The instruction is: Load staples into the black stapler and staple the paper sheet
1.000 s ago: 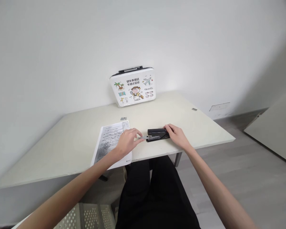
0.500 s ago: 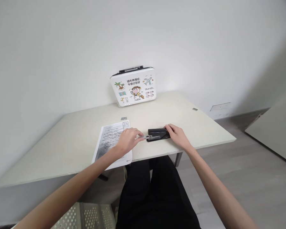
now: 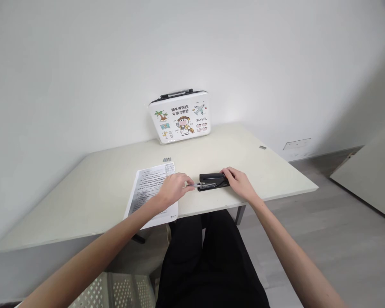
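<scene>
A black stapler (image 3: 211, 176) lies near the table's front edge, its silver inner tray (image 3: 208, 185) visible along the near side. My right hand (image 3: 239, 182) is closed around the stapler's right end. With fingertips pinched together, my left hand (image 3: 174, 188) holds a thin silver piece (image 3: 193, 185) at the stapler's left end; whether it is part of the stapler or separate I cannot tell. Under my left wrist and forearm is a printed sheet of paper (image 3: 147, 184), partly hidden by them.
A white case (image 3: 179, 117) with cartoon prints and a black handle leans against the wall at the back of the table (image 3: 115, 167). Several staple strips (image 3: 167, 159) lie just behind the paper. Another small grey strip (image 3: 262, 147) rests near the right edge.
Almost nothing differs. My left fingers have shifted very slightly at the stapler's left end; my right hand and the stapler stay in place.
</scene>
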